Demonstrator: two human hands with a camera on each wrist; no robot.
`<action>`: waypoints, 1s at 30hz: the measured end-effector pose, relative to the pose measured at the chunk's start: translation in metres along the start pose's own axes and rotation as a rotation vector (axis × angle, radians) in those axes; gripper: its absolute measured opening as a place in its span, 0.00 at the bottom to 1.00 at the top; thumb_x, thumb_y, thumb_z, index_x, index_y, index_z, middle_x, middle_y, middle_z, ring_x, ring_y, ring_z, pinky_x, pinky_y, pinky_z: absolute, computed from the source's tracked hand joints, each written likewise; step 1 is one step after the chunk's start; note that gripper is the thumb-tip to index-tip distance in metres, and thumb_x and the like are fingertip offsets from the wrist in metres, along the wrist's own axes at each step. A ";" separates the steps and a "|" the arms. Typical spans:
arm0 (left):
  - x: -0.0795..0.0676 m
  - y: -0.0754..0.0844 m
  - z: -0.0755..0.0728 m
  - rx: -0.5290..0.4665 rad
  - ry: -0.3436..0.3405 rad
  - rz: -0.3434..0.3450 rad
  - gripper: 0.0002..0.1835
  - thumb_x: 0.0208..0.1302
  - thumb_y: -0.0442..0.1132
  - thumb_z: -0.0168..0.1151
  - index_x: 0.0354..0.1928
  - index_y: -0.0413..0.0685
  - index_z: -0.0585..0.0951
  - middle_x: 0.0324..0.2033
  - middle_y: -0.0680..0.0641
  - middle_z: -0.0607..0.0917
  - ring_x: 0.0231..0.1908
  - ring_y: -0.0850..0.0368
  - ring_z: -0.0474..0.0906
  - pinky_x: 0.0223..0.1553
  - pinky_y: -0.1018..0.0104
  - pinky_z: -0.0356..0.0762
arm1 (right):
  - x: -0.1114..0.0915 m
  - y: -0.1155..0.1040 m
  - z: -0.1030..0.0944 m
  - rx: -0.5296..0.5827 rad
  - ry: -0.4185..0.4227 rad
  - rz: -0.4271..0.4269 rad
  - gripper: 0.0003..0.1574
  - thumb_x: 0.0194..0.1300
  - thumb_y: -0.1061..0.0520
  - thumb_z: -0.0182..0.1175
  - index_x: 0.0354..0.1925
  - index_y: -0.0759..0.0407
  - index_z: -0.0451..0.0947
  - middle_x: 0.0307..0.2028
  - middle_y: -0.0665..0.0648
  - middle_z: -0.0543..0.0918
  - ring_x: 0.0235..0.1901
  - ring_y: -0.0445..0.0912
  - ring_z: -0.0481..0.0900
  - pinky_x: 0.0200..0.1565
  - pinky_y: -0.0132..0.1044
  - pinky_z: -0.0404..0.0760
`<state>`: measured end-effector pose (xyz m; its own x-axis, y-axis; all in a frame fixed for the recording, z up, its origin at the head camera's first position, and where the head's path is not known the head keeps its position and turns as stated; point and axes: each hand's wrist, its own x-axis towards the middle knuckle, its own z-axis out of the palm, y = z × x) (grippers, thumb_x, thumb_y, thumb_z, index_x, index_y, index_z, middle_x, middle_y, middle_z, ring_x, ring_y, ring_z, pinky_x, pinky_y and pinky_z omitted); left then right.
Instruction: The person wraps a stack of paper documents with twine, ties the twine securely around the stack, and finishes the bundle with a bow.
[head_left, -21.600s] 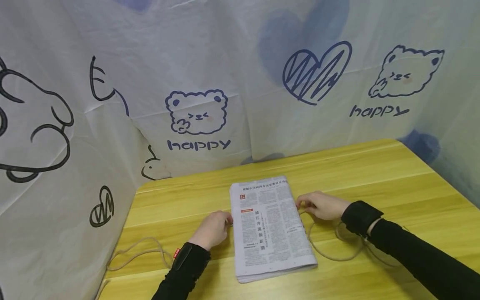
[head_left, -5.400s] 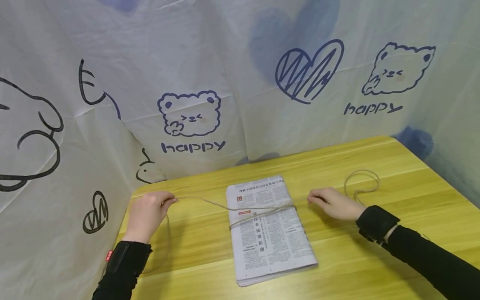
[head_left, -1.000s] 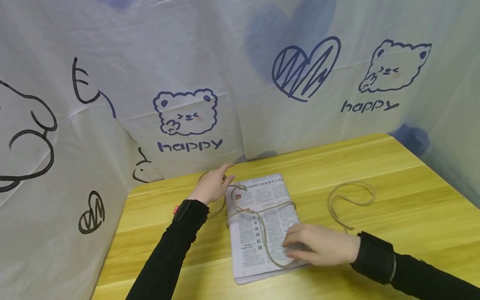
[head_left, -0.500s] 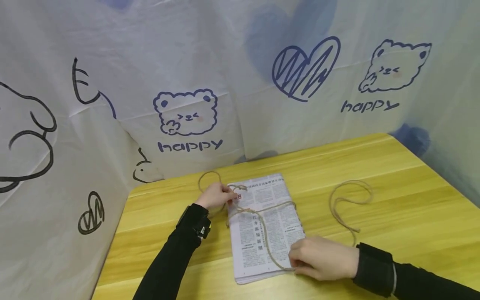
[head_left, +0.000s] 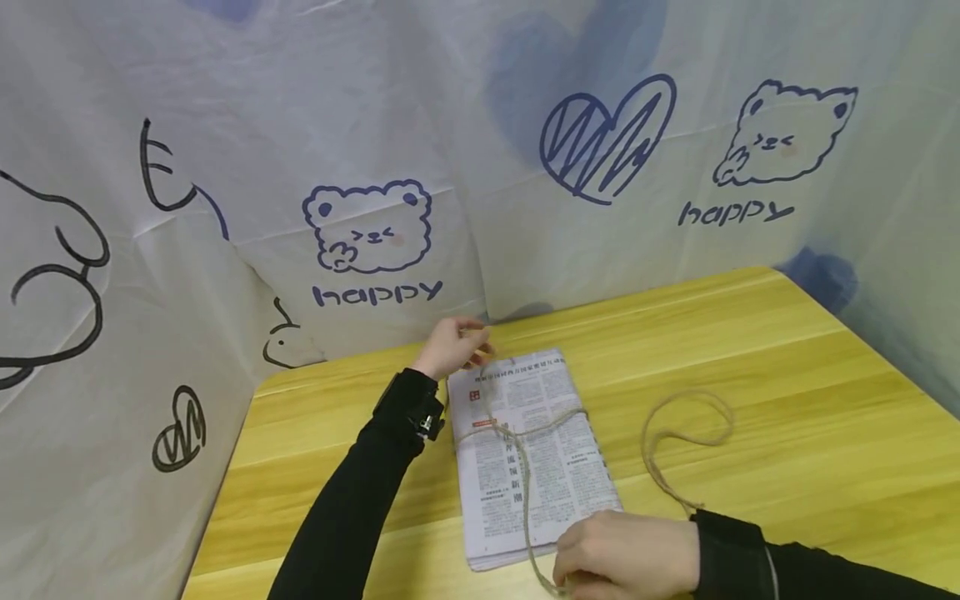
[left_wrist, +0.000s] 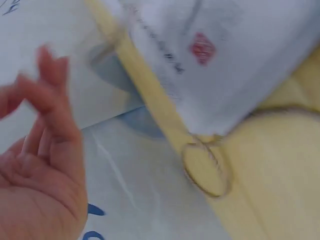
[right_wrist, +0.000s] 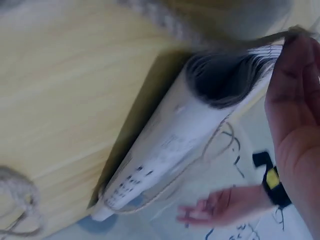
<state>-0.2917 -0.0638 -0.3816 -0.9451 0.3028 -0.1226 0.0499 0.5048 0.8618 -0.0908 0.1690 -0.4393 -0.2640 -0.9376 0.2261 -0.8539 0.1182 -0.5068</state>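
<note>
A folded newspaper stack (head_left: pixel 487 492) lies on the table, with thin twine (head_left: pixel 527 483) around its middle and crossing itself on top. My left hand (head_left: pixel 453 346) is at the stack's far left corner, pinching one twine end that runs up from the crossing. The other end runs down past the near edge to my right hand (head_left: pixel 630 550), pinched in its fingertips. The right wrist view shows the fold of the newspaper (right_wrist: pixel 165 130) and the right fingertips (right_wrist: pixel 299 47) on the twine. The left wrist view is blurred.
Loose twine (right_wrist: pixel 25 192) curls on the table to the right of the stack. Another small loop of twine (left_wrist: pixel 215 195) sits by the stack's corner. The yellow wood-grain table (head_left: pixel 750 350) meets a printed cloth backdrop (head_left: pixel 495 208) behind and on the left.
The twine was wound round the stack and crossed on top. Over the last second the left hand took one end and moved to the far edge; the right drew the other toward the near edge.
</note>
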 end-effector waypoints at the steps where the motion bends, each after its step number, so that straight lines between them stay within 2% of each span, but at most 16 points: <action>1: -0.002 -0.003 0.001 0.020 -0.022 -0.001 0.21 0.71 0.41 0.52 0.61 0.36 0.70 0.39 0.36 0.85 0.35 0.42 0.83 0.32 0.63 0.79 | 0.000 0.000 -0.001 -0.023 0.016 0.009 0.06 0.71 0.53 0.54 0.37 0.47 0.77 0.30 0.38 0.73 0.30 0.26 0.67 0.34 0.14 0.66; 3: -0.009 -0.012 0.001 0.058 -0.043 -0.002 0.23 0.71 0.41 0.52 0.63 0.36 0.68 0.39 0.35 0.85 0.34 0.42 0.82 0.33 0.60 0.80 | -0.002 0.002 -0.005 -0.061 0.068 0.044 0.06 0.70 0.51 0.54 0.38 0.46 0.79 0.32 0.38 0.74 0.31 0.27 0.68 0.34 0.15 0.68; 6: -0.024 -0.028 -0.003 0.091 0.012 0.010 0.17 0.70 0.40 0.53 0.56 0.37 0.72 0.35 0.34 0.83 0.31 0.40 0.81 0.31 0.58 0.80 | -0.007 0.011 -0.016 -0.074 0.195 0.146 0.06 0.69 0.51 0.55 0.39 0.47 0.80 0.33 0.38 0.75 0.32 0.29 0.71 0.34 0.19 0.72; 9: -0.043 -0.042 -0.009 0.164 0.087 0.019 0.12 0.69 0.40 0.53 0.47 0.37 0.74 0.28 0.37 0.81 0.27 0.41 0.79 0.27 0.59 0.77 | -0.017 0.026 -0.027 -0.001 0.312 0.304 0.05 0.69 0.53 0.56 0.39 0.49 0.79 0.32 0.41 0.78 0.30 0.33 0.73 0.30 0.25 0.75; 11: -0.056 -0.052 -0.011 0.248 0.119 0.013 0.12 0.69 0.42 0.54 0.43 0.38 0.75 0.25 0.41 0.80 0.23 0.46 0.78 0.25 0.61 0.74 | -0.025 0.038 -0.033 0.051 0.355 0.438 0.05 0.69 0.54 0.56 0.39 0.51 0.78 0.30 0.43 0.78 0.28 0.35 0.73 0.28 0.28 0.76; 13: -0.068 -0.061 -0.011 0.315 0.099 -0.020 0.13 0.69 0.45 0.54 0.42 0.39 0.75 0.23 0.45 0.80 0.21 0.51 0.76 0.24 0.63 0.71 | -0.033 0.049 -0.036 0.107 0.360 0.561 0.05 0.69 0.54 0.56 0.39 0.53 0.77 0.28 0.45 0.78 0.27 0.37 0.74 0.27 0.31 0.76; 15: -0.079 -0.068 -0.008 0.356 0.045 -0.063 0.15 0.69 0.48 0.54 0.41 0.40 0.76 0.23 0.45 0.80 0.21 0.54 0.76 0.25 0.64 0.70 | -0.039 0.058 -0.037 0.166 0.345 0.632 0.04 0.68 0.55 0.56 0.38 0.55 0.75 0.26 0.48 0.77 0.25 0.39 0.73 0.25 0.32 0.75; 18: -0.091 -0.074 -0.002 0.333 -0.058 -0.105 0.17 0.68 0.50 0.55 0.41 0.40 0.75 0.26 0.45 0.80 0.22 0.55 0.76 0.25 0.64 0.71 | -0.043 0.064 -0.034 0.234 0.309 0.643 0.06 0.67 0.56 0.58 0.37 0.57 0.73 0.25 0.50 0.75 0.23 0.40 0.71 0.24 0.31 0.73; 22: -0.100 -0.075 0.005 0.276 -0.131 -0.099 0.17 0.66 0.50 0.57 0.38 0.40 0.75 0.24 0.43 0.79 0.20 0.54 0.75 0.22 0.66 0.70 | -0.041 0.064 -0.030 0.243 0.287 0.582 0.08 0.66 0.56 0.59 0.37 0.57 0.70 0.25 0.50 0.73 0.24 0.39 0.70 0.25 0.30 0.71; 26: -0.103 -0.071 0.011 0.292 -0.143 -0.069 0.17 0.67 0.50 0.57 0.34 0.41 0.74 0.21 0.44 0.79 0.18 0.55 0.73 0.20 0.66 0.68 | -0.037 0.061 -0.028 0.224 0.259 0.538 0.08 0.66 0.56 0.60 0.37 0.56 0.69 0.25 0.48 0.73 0.24 0.38 0.71 0.26 0.29 0.73; 30: -0.099 -0.068 0.014 0.358 -0.102 -0.034 0.15 0.68 0.47 0.55 0.35 0.40 0.75 0.23 0.45 0.79 0.20 0.56 0.73 0.23 0.65 0.70 | -0.032 0.057 -0.021 0.254 0.198 0.477 0.07 0.65 0.56 0.60 0.36 0.53 0.70 0.24 0.45 0.74 0.23 0.35 0.72 0.25 0.28 0.74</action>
<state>-0.1965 -0.1171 -0.4350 -0.9120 0.3508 -0.2127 0.1453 0.7611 0.6321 -0.1404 0.2129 -0.4575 -0.6936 -0.7176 0.0622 -0.4912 0.4081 -0.7696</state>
